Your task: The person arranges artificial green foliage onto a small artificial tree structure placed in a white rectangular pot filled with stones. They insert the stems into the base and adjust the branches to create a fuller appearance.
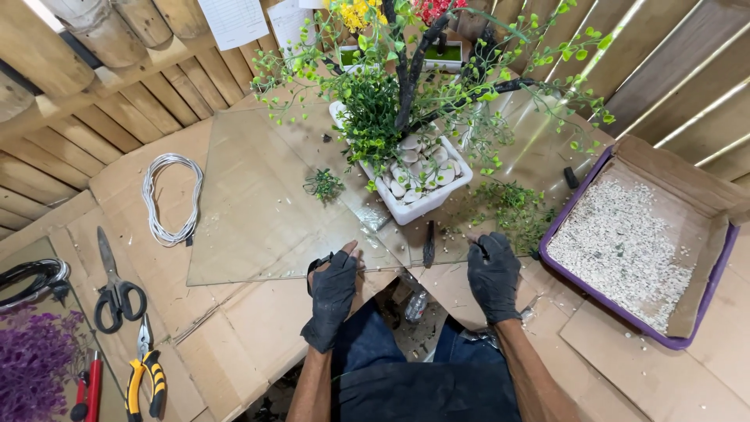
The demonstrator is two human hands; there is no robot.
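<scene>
Both my hands wear black gloves and rest at the near edge of a glass sheet [258, 203] laid over cardboard. My left hand [333, 291] is loosely curled, with a small black object by its thumb; whether it grips that object I cannot tell. My right hand [492, 275] pinches a thin dark stem near loose green sprigs [512, 211]. Just beyond my hands stands a white rectangular pot [422, 176] filled with pale pebbles. It holds an artificial tree with a dark trunk [408, 86] and green leafy branches. A dark tool [428, 244] lies on the glass between my hands.
A purple tray [633, 242] lined with cardboard and holding pale gravel sits at the right. At the left lie a white cable coil [170, 195], black scissors [116, 289], yellow-handled pliers [147, 375], a red-handled tool [87, 391] and purple artificial flowers [31, 359]. Wooden slat walls surround the table.
</scene>
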